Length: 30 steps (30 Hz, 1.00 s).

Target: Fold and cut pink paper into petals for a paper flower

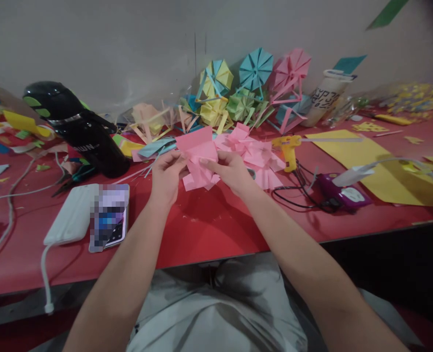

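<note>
Between my two hands, above the red table, is a folded pink paper piece with creased flaps. My left hand grips its left edge with thumb and fingers. On the other side, my right hand pinches it, the thumb lying across the front. Right behind my right hand lies a pile of folded pink paper pieces. Farther back stand finished paper wheels, among them a blue one, a pink one and a yellow one.
A yellow glue gun lies right of the pile, near a purple power socket and yellow paper sheets. To the left are a black bottle, a white power bank, a phone and pliers. A cup stands behind.
</note>
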### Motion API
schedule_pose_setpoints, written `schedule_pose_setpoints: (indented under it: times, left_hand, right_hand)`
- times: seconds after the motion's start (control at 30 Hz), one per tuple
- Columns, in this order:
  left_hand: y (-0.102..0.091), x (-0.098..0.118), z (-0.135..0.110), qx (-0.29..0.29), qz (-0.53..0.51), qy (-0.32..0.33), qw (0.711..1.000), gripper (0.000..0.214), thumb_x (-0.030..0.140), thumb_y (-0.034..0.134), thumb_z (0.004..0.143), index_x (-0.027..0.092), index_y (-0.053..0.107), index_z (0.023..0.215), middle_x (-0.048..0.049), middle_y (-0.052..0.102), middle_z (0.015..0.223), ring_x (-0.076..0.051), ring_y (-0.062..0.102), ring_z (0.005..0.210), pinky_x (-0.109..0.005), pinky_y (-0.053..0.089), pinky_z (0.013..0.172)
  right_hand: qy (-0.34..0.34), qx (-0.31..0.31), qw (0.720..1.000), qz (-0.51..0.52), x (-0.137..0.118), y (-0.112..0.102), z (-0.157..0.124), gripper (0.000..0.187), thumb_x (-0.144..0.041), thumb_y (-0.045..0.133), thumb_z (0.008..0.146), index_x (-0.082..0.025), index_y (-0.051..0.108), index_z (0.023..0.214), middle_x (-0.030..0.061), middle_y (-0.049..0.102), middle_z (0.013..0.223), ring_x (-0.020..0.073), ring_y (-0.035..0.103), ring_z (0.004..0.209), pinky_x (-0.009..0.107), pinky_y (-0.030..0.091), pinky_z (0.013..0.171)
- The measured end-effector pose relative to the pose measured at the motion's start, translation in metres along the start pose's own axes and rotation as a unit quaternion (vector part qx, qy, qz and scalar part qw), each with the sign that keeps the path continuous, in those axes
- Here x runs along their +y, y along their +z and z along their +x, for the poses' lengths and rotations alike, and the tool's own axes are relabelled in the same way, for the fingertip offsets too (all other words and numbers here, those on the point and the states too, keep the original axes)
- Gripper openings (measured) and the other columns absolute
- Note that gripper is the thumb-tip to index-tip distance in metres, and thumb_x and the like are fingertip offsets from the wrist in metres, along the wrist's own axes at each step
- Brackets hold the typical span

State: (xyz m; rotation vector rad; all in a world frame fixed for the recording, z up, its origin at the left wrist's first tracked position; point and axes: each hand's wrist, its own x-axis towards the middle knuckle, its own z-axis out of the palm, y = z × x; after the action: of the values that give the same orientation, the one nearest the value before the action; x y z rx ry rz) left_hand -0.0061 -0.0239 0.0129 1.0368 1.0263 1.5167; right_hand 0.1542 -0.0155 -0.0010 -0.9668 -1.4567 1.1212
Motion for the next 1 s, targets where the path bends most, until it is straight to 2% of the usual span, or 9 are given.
schedule_pose_setpoints:
  times: [0.1,0.3,0.43,0.6,0.73,0.87,1.0]
  left_hand:
    - [-0.002,0.003,0.002,0.004,-0.019,-0.027,0.999,0.021,0.030,0.079,0.067,0.020,0.060,0.068,0.0022,0.063,0.071,-0.014,0.066,0.067,-0.030,0.057,0.070]
    - [-0.006,0.007,0.005,0.014,-0.047,-0.053,0.997,0.025,0.027,0.081,0.061,0.020,0.058,0.068,0.0018,0.066,0.072,-0.012,0.065,0.065,-0.025,0.055,0.064]
    - [-0.006,0.008,0.005,0.019,-0.023,-0.055,0.998,0.025,0.030,0.079,0.063,0.021,0.057,0.070,0.0014,0.065,0.072,-0.014,0.066,0.067,-0.026,0.055,0.065]
    - [-0.004,0.004,0.005,0.015,-0.016,-0.049,0.999,0.025,0.031,0.078,0.065,0.020,0.056,0.071,0.0018,0.065,0.073,-0.013,0.065,0.066,-0.026,0.054,0.063]
    - [-0.002,-0.001,0.004,0.023,0.002,-0.014,1.000,0.031,0.031,0.084,0.061,0.020,0.056,0.071,0.0022,0.065,0.071,-0.015,0.068,0.071,-0.026,0.057,0.067]
    - [-0.001,-0.006,0.005,0.006,0.009,0.025,1.000,0.036,0.031,0.088,0.058,0.020,0.061,0.078,-0.0006,0.069,0.075,-0.019,0.072,0.081,-0.029,0.060,0.072]
    - [-0.003,-0.009,0.006,0.005,0.012,0.041,0.999,0.034,0.030,0.089,0.060,0.018,0.065,0.081,-0.0037,0.072,0.079,-0.023,0.073,0.088,-0.032,0.061,0.076]
  right_hand:
    - [0.018,0.001,0.999,0.032,-0.002,-0.003,0.001,0.048,-0.063,0.080,0.068,-0.020,0.057,0.068,-0.0025,0.053,0.065,0.0106,0.047,0.063,0.027,0.043,0.060]
    - [0.012,-0.009,0.999,0.040,-0.002,-0.007,0.002,0.050,-0.062,0.080,0.067,-0.019,0.055,0.064,-0.0030,0.050,0.063,0.0097,0.045,0.061,0.026,0.041,0.060]
    - [0.011,-0.019,0.999,0.032,-0.002,-0.008,0.002,0.052,-0.068,0.076,0.069,-0.019,0.058,0.069,-0.0018,0.052,0.066,0.0109,0.046,0.063,0.027,0.042,0.061]
    - [0.007,-0.022,1.000,0.011,-0.001,-0.010,0.002,0.047,-0.063,0.074,0.073,-0.019,0.058,0.068,-0.0022,0.050,0.065,0.0108,0.045,0.063,0.027,0.041,0.062]
    - [0.000,-0.019,1.000,-0.007,0.000,-0.009,0.002,0.045,-0.061,0.072,0.075,-0.019,0.058,0.065,-0.0021,0.049,0.064,0.0108,0.043,0.062,0.028,0.038,0.061]
    - [-0.011,-0.022,1.000,-0.014,0.002,-0.007,0.002,0.048,-0.061,0.073,0.075,-0.019,0.055,0.062,-0.0029,0.046,0.062,0.0104,0.040,0.060,0.028,0.035,0.059]
    - [0.013,-0.023,1.000,0.000,0.003,-0.006,0.002,0.042,-0.058,0.076,0.074,-0.018,0.064,0.070,-0.0017,0.053,0.066,0.0109,0.046,0.062,0.028,0.040,0.061]
